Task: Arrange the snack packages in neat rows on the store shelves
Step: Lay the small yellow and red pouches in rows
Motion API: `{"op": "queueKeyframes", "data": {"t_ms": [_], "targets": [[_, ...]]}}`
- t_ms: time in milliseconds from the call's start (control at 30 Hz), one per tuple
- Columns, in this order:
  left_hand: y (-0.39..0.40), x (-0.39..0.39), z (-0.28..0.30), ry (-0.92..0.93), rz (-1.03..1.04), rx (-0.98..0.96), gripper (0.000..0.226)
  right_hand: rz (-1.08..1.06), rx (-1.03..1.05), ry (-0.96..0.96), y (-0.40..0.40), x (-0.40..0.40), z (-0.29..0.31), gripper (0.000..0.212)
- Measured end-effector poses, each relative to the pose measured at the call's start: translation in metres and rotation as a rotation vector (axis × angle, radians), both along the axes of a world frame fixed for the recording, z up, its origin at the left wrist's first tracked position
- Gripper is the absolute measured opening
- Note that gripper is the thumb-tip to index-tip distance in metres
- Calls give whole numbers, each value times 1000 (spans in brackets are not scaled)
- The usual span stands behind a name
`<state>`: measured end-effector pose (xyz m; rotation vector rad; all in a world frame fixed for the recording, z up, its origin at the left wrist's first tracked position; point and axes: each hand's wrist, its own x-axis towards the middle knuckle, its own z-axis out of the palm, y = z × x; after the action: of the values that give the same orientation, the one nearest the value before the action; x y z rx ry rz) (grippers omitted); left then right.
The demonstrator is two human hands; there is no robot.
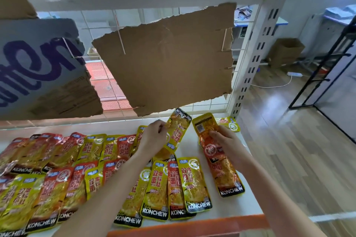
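Several yellow and red snack packages (57, 175) lie in two overlapping rows across the white shelf (252, 202). My left hand (154, 136) pinches a yellow package (178, 129) by its edge and holds it tilted above the shelf's far middle. My right hand (227, 146) grips a small stack of packages (212, 150), a yellow one on top and a red one under it reaching toward the front. A single yellow package (230, 123) lies in the shelf's far right corner.
Torn cardboard sheets (165, 59) hang on the wire grid behind the shelf. A white perforated upright (256, 48) stands at the shelf's right end. The front edge has an orange strip (192, 227). To the right is wooden floor with a black frame (327, 59).
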<state>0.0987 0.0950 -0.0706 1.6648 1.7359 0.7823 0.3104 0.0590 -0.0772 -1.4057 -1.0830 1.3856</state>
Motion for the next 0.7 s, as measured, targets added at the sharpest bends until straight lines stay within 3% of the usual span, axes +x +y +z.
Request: {"op": "queueKeyframes", "data": {"t_ms": [200,300,400,467,600,700], "targets": [[-9,-12,6,-176,76,-51,16,8,-73,145,4,-9,-1,29],[-16,-17,16,-308,59,-182,27,28,-65,126,6,-12,-5,36],[-20,-18,25,-289,5,-174,36,30,-49,83,6,-14,-4,34],[-18,-18,29,-341,47,-94,31,37,-25,72,5,-13,-5,31],[-8,-19,37,-651,180,-8,12,39,46,112,4,-11,-5,28],[0,-18,31,-646,206,-15,8,6,212,61,5,-12,-2,25]]}}
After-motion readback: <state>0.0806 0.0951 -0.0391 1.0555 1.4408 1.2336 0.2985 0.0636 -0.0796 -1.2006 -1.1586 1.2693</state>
